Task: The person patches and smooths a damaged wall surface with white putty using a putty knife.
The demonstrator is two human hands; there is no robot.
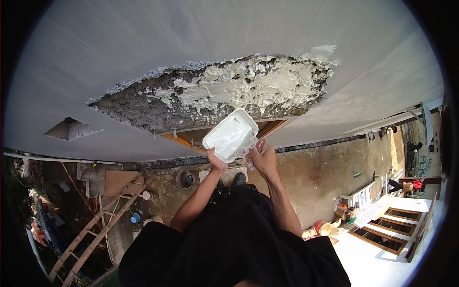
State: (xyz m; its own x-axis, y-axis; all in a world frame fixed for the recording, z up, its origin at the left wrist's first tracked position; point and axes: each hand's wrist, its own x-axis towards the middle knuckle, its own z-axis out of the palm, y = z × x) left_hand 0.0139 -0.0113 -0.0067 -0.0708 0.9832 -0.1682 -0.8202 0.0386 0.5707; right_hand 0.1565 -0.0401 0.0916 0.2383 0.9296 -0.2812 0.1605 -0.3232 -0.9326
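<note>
My left hand grips the lower left edge of a white rectangular tub with rounded corners. Wet white paste coats its inside. At the tub's lower right corner, my right hand is closed, its fingers smeared with paste. Whatever it holds there is too small and blurred to make out. Just beyond the tub, a rough broken patch runs across the grey wall. Lumpy cream-white filler covers much of the patch's middle and right. Bare rough grey shows on its left side.
An opening with a wooden frame lies below the patch. A bamboo ladder leans at lower left, near a blue bucket. A dark bucket stands left of my feet. Window frames and a red-ended container are at lower right.
</note>
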